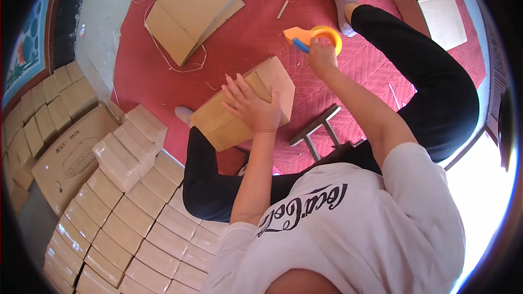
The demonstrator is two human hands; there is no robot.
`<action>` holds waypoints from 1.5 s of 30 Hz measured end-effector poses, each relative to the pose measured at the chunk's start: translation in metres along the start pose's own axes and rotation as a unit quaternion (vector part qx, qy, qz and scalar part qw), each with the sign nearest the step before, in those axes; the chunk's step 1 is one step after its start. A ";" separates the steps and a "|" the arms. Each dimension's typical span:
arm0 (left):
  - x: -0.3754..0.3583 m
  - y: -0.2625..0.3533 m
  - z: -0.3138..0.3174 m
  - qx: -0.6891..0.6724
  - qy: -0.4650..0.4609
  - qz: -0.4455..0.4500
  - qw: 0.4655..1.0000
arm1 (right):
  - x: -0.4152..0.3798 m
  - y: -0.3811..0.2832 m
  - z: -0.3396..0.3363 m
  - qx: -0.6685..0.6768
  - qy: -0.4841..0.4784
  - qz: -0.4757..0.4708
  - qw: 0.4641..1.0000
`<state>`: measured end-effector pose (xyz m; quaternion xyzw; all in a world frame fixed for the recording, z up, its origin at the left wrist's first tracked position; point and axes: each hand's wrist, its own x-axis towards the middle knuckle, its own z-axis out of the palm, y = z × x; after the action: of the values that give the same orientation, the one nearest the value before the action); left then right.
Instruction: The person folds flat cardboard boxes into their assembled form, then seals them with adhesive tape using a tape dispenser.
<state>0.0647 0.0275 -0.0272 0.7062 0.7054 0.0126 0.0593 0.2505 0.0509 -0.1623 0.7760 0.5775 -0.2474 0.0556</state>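
A cardboard box (220, 130) lies tilted in front of me, against my left leg. My left hand (253, 106) rests on its upper face with the fingers spread and the thumb toward the edge. Beyond the box, to the right, my right hand (322, 57) is wrapped round an orange tape dispenser (300, 35) with a blue part. A yellow tape roll (339, 41) sits on this dispenser, which is held up apart from the box.
Flattened cardboard (190, 11) lies on the red mat (261, 27). Many small boxes (128, 212) are stacked at the left beside a large printed carton (73, 155). A low stool frame (316, 133) stands between my legs. Another open carton (436, 8) is at the far right.
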 end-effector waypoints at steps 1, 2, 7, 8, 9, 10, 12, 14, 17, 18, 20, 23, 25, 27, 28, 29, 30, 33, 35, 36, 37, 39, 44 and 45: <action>0.001 0.000 0.000 -0.001 0.004 0.000 1.000 | 0.011 0.012 0.012 0.000 0.004 -0.001 1.000; 0.002 0.001 0.001 0.003 0.002 -0.001 1.000 | 0.021 0.025 0.028 -0.027 0.034 -0.001 0.999; -0.002 -0.003 0.001 0.009 -0.015 -0.011 1.000 | -0.003 0.008 0.029 0.031 0.202 0.056 0.977; -0.002 -0.003 0.002 0.008 -0.006 -0.004 1.000 | -0.016 -0.015 0.020 0.098 0.237 0.073 0.964; 0.000 -0.003 0.003 0.006 0.007 0.004 1.000 | -0.027 -0.038 0.012 0.165 0.273 0.089 0.944; 0.001 -0.003 0.003 0.003 0.009 0.004 1.000 | -0.035 -0.060 0.023 0.264 0.282 0.054 0.921; 0.000 -0.003 0.001 0.006 -0.004 0.000 1.000 | -0.036 -0.091 0.047 0.360 0.285 0.018 0.888; -0.001 -0.004 0.002 0.001 -0.001 0.001 1.000 | -0.032 -0.107 0.057 0.576 0.098 0.057 0.810; 0.001 -0.005 0.004 -0.008 0.007 0.003 1.000 | -0.021 -0.100 0.059 0.519 0.098 0.003 0.849; 0.000 -0.005 0.004 -0.008 0.007 0.001 1.000 | -0.018 -0.097 0.064 0.518 0.097 0.001 0.850; 0.005 -0.006 0.003 -0.019 0.010 0.006 1.000 | -0.002 -0.094 0.088 0.508 0.013 0.033 0.861; -0.002 -0.006 -0.001 -0.040 0.009 0.005 0.999 | 0.007 -0.080 0.128 0.357 0.002 0.088 0.930; 0.001 -0.011 -0.002 -0.041 0.010 0.009 0.999 | 0.002 -0.084 0.111 0.370 -0.012 0.135 0.919; -0.004 -0.012 -0.001 -0.089 0.032 0.018 0.995 | -0.004 -0.076 0.096 0.352 -0.059 0.154 0.921; -0.003 -0.012 0.001 -0.092 0.035 0.018 0.995 | -0.004 -0.074 0.083 0.350 -0.055 0.153 0.922; -0.003 -0.013 0.003 -0.088 0.038 0.019 0.995 | -0.005 -0.073 0.069 0.382 -0.025 0.160 0.910; -0.003 -0.014 0.003 -0.085 0.041 0.018 0.995 | -0.009 -0.075 0.058 0.412 0.005 0.166 0.896; -0.003 -0.012 0.002 -0.068 0.029 -0.001 0.997 | -0.022 -0.085 0.075 0.391 -0.013 0.109 0.914; -0.003 -0.011 -0.005 -0.072 0.037 -0.006 0.997 | -0.010 -0.079 0.110 0.351 -0.027 0.127 0.928; -0.003 -0.011 -0.007 -0.081 0.038 -0.006 0.996 | 0.005 -0.057 0.171 0.140 0.023 -0.068 0.988; -0.003 -0.013 -0.009 -0.087 0.039 -0.008 0.995 | -0.004 -0.068 0.101 0.146 -0.133 0.048 0.979; -0.004 -0.019 -0.014 -0.131 0.045 -0.006 0.990 | 0.006 -0.059 0.105 0.162 -0.150 0.074 0.973; -0.004 -0.067 -0.040 -0.353 0.178 -0.015 0.918 | 0.012 -0.045 0.089 0.346 -0.038 0.085 0.933; -0.005 -0.086 -0.046 -0.257 0.205 -0.082 0.941 | 0.013 -0.042 0.069 0.451 -0.072 0.131 0.880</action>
<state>-0.0261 0.0252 0.0103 0.5890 0.7304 0.3328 0.0938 0.1924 0.0502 -0.2198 0.7657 0.2906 -0.5268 -0.2275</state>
